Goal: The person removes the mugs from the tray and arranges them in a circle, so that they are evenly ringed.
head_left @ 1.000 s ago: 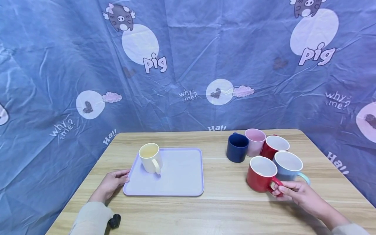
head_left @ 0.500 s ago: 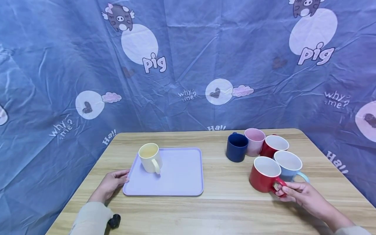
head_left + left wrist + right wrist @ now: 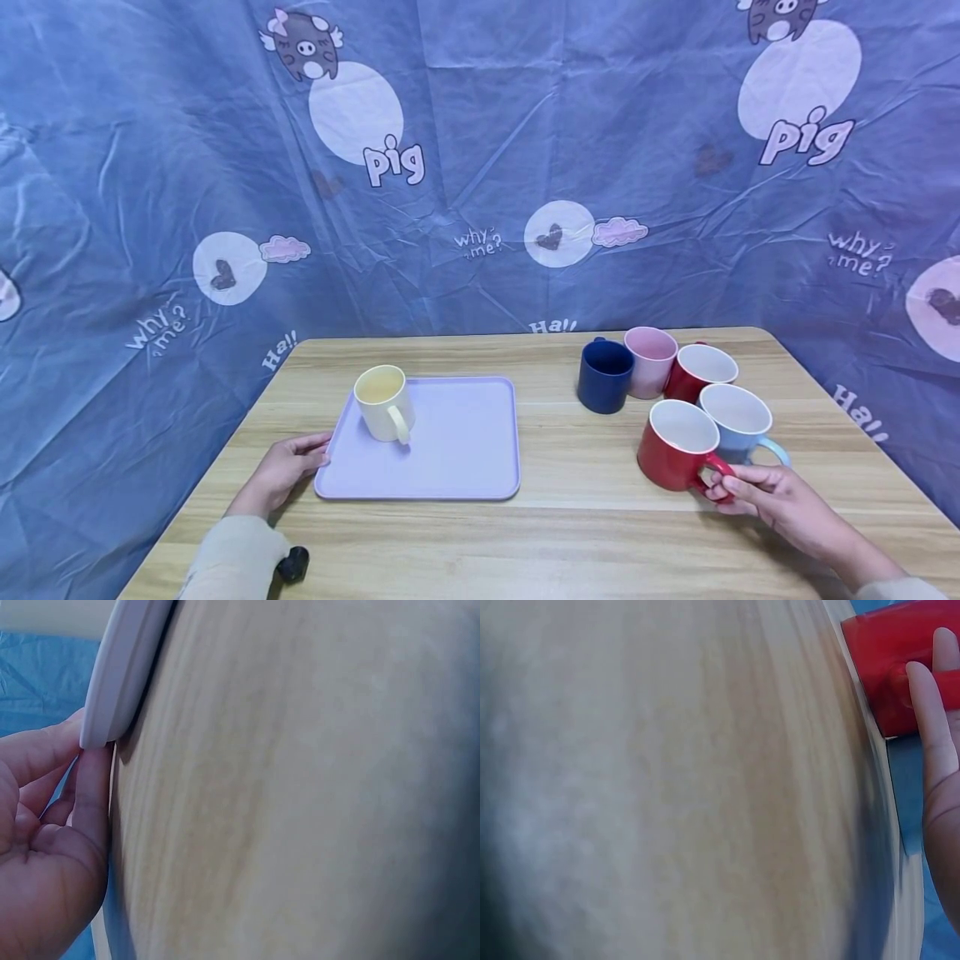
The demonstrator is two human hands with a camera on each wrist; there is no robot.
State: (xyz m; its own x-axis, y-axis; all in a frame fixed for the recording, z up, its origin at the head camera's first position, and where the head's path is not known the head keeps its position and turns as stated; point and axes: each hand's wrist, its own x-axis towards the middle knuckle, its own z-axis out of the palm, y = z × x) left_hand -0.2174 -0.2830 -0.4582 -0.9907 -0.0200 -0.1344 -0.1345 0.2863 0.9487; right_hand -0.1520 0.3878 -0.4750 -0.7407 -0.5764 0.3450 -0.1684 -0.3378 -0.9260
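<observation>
My right hand pinches the handle of a red mug with a white inside; in the right wrist view, fingers lie around that handle. The mug stands upright, right in front of a light blue mug. On the left, my left hand holds the left edge of a lilac tray, its fingertips at the rim, as the left wrist view shows with the tray rim close up. A cream mug stands upright on the tray's left part, handle toward me.
Behind the held mug stand a navy mug, a pink mug and a second red mug, close together. All are on a wooden table. A blue printed cloth hangs along the table's back and sides.
The red mug in my right hand has shifted slightly to the right, closer to the light blue mug, then stayed put. My left hand and the tray have not moved.
</observation>
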